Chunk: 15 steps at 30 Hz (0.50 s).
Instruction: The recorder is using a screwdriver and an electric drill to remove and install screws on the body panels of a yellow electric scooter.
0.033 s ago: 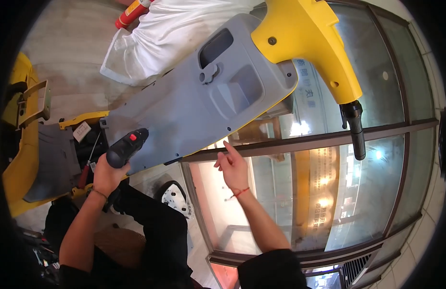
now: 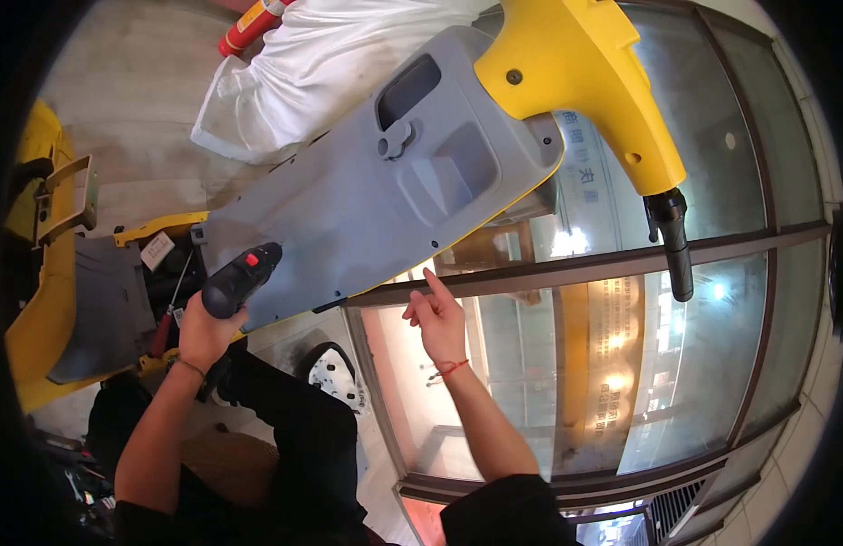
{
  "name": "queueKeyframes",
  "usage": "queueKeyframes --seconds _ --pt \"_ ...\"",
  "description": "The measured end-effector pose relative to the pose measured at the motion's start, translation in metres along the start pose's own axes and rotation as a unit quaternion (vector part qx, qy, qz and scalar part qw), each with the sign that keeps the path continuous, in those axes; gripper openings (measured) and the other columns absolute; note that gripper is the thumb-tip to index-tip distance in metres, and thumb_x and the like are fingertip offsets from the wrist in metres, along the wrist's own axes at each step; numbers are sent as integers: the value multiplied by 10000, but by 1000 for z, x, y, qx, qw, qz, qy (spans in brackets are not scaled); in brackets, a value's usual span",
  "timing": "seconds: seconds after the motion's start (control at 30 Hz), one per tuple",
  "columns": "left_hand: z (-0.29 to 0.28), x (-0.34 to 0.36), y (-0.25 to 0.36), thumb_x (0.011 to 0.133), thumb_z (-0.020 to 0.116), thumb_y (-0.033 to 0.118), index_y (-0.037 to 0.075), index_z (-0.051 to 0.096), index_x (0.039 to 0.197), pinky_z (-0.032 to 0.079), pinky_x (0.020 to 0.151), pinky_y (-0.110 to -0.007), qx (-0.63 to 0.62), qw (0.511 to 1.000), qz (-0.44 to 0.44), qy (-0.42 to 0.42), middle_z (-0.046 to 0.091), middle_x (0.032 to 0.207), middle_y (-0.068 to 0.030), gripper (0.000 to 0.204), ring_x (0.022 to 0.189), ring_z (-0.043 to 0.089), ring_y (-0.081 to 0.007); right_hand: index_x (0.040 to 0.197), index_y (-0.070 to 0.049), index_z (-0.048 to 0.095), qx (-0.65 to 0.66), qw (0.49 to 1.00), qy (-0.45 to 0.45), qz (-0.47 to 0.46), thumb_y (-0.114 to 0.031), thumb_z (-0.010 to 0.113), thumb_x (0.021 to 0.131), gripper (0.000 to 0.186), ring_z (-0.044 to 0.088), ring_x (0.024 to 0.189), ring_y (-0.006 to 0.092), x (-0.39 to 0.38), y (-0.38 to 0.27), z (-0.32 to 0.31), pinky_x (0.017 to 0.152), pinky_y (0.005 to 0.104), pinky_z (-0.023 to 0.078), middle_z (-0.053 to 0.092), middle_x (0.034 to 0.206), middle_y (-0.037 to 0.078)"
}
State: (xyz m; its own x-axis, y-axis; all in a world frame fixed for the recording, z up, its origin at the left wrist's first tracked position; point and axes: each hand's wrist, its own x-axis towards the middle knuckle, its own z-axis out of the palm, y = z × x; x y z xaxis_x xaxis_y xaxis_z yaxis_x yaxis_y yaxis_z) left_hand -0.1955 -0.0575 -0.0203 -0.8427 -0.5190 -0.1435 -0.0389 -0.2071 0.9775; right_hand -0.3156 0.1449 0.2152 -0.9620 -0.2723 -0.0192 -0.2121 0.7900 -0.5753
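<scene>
My left hand (image 2: 205, 335) grips a black power screwdriver (image 2: 228, 289) with a red button. Its head is over the grey plastic floor panel (image 2: 335, 214) of a yellow scooter; the bit is out of sight. Just off the panel's near edge is my right hand (image 2: 442, 323), index finger stretched toward that edge, other fingers partly bent, nothing visible in them. Dark screws or screw holes line the panel's edges. Left of the panel, an open bay contains a box with a white label (image 2: 156, 251). A screwdriver with a red handle (image 2: 161, 335) lies across the bay.
The scooter's yellow handlebar cover (image 2: 585, 73) and black grip (image 2: 680, 264) reach to the right, before framed glass doors (image 2: 512, 364). White cloth (image 2: 285, 82) and a red fire extinguisher (image 2: 253, 29) are beyond. Tools (image 2: 89, 496) lie at lower left, near my legs.
My right hand and forearm have shifted very slightly left. The power screwdriver stays in my left hand over the grey panel.
</scene>
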Motion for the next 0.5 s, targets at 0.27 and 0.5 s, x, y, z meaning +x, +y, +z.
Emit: queueKeyframes --seconds 0.27,0.5 --pt "-5 2 1 787 655 52 1 611 1050 456 517 -261 -70 992 -95 -43 631 796 -41 271 543 547 -97 1454 -57 337 240 968 71 -30 -78 510 959 524 503 637 76 11 5 29 623 227 423 581 687 25" --pt "-9 4 -5 775 633 72 -6 629 1001 481 593 -299 -5 999 14 -40 638 741 -82 238 600 617 -155 1489 -27 196 280 953 107 -38 -68 508 949 624 521 671 87 9 -7 54 670 223 449 612 752 45"
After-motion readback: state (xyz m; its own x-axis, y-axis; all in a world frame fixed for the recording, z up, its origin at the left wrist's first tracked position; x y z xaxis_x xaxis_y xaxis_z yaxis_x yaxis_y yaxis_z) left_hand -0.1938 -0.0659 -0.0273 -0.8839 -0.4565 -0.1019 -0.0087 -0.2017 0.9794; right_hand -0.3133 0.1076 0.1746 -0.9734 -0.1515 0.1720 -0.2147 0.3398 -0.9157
